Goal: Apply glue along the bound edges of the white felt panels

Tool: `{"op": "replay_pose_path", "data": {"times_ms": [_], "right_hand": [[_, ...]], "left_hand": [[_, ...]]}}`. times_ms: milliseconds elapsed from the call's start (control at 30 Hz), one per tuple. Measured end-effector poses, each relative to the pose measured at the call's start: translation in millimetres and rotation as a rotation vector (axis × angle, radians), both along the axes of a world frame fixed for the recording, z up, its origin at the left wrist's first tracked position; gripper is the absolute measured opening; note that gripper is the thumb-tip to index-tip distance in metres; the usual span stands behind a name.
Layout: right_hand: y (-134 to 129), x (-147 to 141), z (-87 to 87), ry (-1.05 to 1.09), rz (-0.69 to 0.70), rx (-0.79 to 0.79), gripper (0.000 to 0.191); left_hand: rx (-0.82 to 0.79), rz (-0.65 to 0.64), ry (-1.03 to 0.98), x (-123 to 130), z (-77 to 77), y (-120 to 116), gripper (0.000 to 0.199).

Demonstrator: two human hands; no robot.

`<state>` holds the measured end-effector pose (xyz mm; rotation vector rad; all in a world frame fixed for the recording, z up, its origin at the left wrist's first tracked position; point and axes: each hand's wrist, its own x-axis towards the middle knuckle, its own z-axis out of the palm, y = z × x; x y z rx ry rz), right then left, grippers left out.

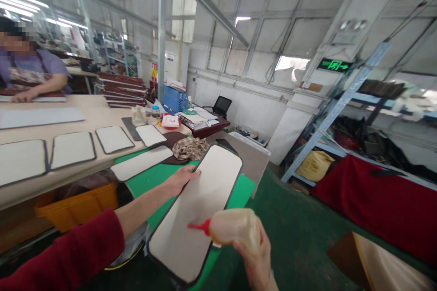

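Observation:
My left hand (182,178) grips the left edge of a long white panel (201,200) with rounded corners and a dark border, thumb on its face. The panel is tilted over a green work surface (146,177). In my right hand (256,254) is a squeeze bottle (235,227) of yellowish translucent plastic, lying nearly sideways. Its red nozzle (200,226) points left above the panel's lower half; whether the tip touches the panel I cannot tell. Behind the panel, a crumpled checked cloth (190,148) rests beside another long white panel (141,163).
Several bordered white panels (73,150) lie along the beige table (92,102) at left. A co-worker (32,68) stands behind it. An orange bin (78,204) sits beneath. Blue metal shelving (307,150) and a red cloth (378,204) are at right.

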<state>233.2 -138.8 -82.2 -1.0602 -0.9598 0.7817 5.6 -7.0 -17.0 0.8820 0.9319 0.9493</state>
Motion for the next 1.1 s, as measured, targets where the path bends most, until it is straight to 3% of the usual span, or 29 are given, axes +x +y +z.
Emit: {"op": "replay_pose_path", "data": {"times_ms": [67,167,367,500,600,767,900,1000,1100], "right_hand": [[13.6,10.5,18.3,-0.001,-0.226,0.015,0.066],[32.1,17.8,32.8,0.032,-0.296,0.026,0.065],[14.4,-20.9,-5.8,0.079,0.071,-0.076,0.074],[39.6,-18.5,5.9,0.109,-0.041,-0.013,0.068],[56.3,-19.5,10.5,0.099,-0.037,-0.01,0.064],[48.9,-56.1,-16.7,0.069,0.172,-0.047,0.069],[85.4,-77.4,-0.2,0.107,0.043,0.01,0.066],[115.3,-96.0,14.3,0.116,0.028,0.036,0.064],[113.2,-122.4,3.3,0.081,0.134,-0.015,0.061]], "left_hand": [[0.005,0.006,0.032,-3.1,-1.5,-7.0,0.051],[-0.001,-0.001,0.044,-7.9,-2.6,-15.0,0.049],[-0.023,0.134,0.026,-34.8,-5.8,-11.4,0.046],[-0.018,0.117,0.022,-55.0,-6.2,-6.3,0.043],[-0.058,0.113,-0.019,-68.3,-10.0,2.1,0.039],[-0.08,0.174,-0.022,-95.7,-25.1,23.7,0.039],[-0.063,0.176,0.003,-111.3,-30.5,37.0,0.041],[-0.061,0.169,0.016,-118.1,-32.1,45.8,0.043],[-0.059,0.188,0.089,-128.5,-42.3,57.5,0.043]]}}
